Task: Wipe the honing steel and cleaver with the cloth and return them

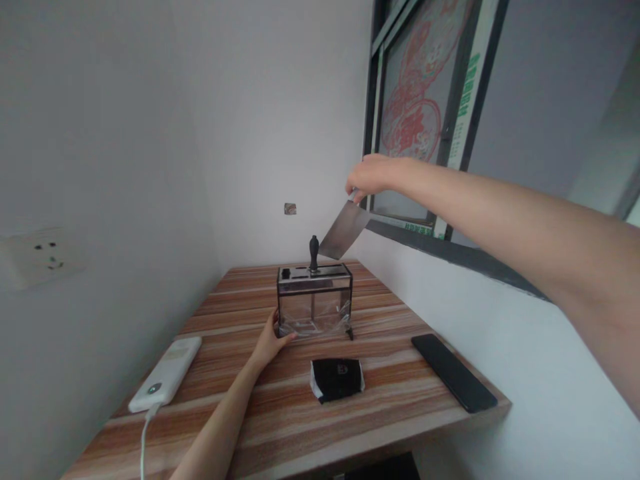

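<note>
My right hand (pixel 373 175) is raised, its fingers closed round the pale handle of a cleaver (pixel 345 230). The broad metal blade slants down to the left, its lower end close to the top of a clear-sided knife holder (pixel 315 283). A black handle (pixel 314 252) stands upright out of the holder's top slot; what it belongs to inside is hard to make out. My left hand (pixel 270 343) grips the holder's lower left corner, thumb along the front and fingers at the side. Crumpled clear plastic film (pixel 320 325) shows around the holder's lower part.
On the wood-grain table (pixel 280 420) a black packet with white edges (pixel 339 379) lies in front of the holder. A white power bank (pixel 167 373) with a cable lies left, a black phone (pixel 453 372) right. Walls and a window (pixel 415 113) bound the table.
</note>
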Tool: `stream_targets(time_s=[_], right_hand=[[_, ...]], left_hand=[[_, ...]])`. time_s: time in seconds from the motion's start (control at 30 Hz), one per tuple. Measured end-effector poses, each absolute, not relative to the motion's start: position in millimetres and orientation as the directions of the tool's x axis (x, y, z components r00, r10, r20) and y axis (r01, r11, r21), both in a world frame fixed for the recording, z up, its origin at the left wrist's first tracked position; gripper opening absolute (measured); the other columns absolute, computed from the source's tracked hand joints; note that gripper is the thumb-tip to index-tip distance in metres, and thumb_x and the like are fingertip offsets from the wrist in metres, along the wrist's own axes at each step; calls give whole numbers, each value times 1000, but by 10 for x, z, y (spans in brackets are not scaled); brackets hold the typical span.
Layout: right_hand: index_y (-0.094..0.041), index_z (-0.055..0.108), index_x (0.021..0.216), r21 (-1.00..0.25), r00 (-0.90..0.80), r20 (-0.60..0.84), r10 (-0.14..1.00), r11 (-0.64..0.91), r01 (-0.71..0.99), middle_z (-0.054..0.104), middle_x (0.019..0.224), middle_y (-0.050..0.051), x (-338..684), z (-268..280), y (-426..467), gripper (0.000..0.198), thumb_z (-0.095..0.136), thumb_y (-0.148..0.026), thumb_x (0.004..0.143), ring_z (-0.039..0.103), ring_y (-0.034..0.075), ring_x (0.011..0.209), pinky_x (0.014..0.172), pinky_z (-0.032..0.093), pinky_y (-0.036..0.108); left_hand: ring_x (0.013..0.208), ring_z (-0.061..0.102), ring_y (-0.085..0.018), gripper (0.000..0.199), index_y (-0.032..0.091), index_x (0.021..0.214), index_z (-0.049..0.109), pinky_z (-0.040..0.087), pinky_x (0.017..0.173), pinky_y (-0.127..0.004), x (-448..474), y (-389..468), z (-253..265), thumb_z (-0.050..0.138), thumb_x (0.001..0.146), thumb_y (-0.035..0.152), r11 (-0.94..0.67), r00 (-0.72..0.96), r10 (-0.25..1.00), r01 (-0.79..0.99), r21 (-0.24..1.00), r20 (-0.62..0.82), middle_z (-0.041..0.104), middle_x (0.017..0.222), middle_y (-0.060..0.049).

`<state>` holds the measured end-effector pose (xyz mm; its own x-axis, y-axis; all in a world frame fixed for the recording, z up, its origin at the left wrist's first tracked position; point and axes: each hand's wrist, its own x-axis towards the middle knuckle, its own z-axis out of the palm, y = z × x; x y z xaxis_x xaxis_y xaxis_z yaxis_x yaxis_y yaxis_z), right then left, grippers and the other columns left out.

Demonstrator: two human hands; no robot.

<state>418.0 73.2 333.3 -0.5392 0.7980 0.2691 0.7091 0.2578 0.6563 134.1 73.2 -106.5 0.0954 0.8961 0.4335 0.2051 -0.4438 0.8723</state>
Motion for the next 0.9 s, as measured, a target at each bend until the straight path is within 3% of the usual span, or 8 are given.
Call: stream_targets(time_s=[0.2, 0.43, 0.6, 0.77, 0.9], right_hand=[[-14, 72, 91, 629, -528, 284, 800, 259, 732, 72, 89, 4, 4157, 3294, 863, 48, 48, -56, 85, 65, 23, 96, 84, 43, 38], [-17, 73, 92, 685, -550, 218, 806, 276, 675, 72, 89, 4, 4119, 3225, 866, 42, 63, -54, 75, 66, 23, 91, 81, 44, 38], [-16, 73, 80, 578, -546, 247, 800, 331, 746, 72, 75, 2, 4011, 3115, 959, 42, 56, -54, 81, 67, 21, 84, 80, 44, 38], [-17, 73, 76, 607, -564, 180, 806, 360, 708, 70, 67, 0, 3815, 2986, 1086, 39, 57, -52, 81, 67, 19, 79, 81, 44, 37], [-16, 72, 72, 541, -500, 178, 848, 340, 769, 69, 63, -1, 3654, 2932, 1188, 39, 54, -48, 85, 66, 17, 80, 81, 43, 36]], left_hand=[[126, 47, -29, 85, 19, 136, 36, 38, 104, -46, 1277, 760, -1095, 77, 64, 36, -420, 119, 908, 251, 872, 402, 48, 136, -16], [121, 53, -29, 82, 18, 134, 38, 40, 102, -46, 1289, 747, -1081, 77, 64, 33, -406, 119, 914, 263, 875, 388, 50, 135, -17], [121, 52, -27, 80, 19, 132, 41, 38, 104, -43, 1283, 737, -1061, 78, 62, 29, -410, 116, 912, 273, 870, 393, 51, 134, -15], [123, 51, -27, 83, 18, 134, 40, 38, 104, -43, 1273, 738, -1075, 78, 60, 28, -410, 130, 912, 281, 868, 389, 53, 133, -14], [125, 48, -28, 88, 19, 137, 36, 35, 106, -44, 1276, 728, -1084, 79, 60, 26, -407, 123, 914, 295, 865, 388, 51, 135, -14]])
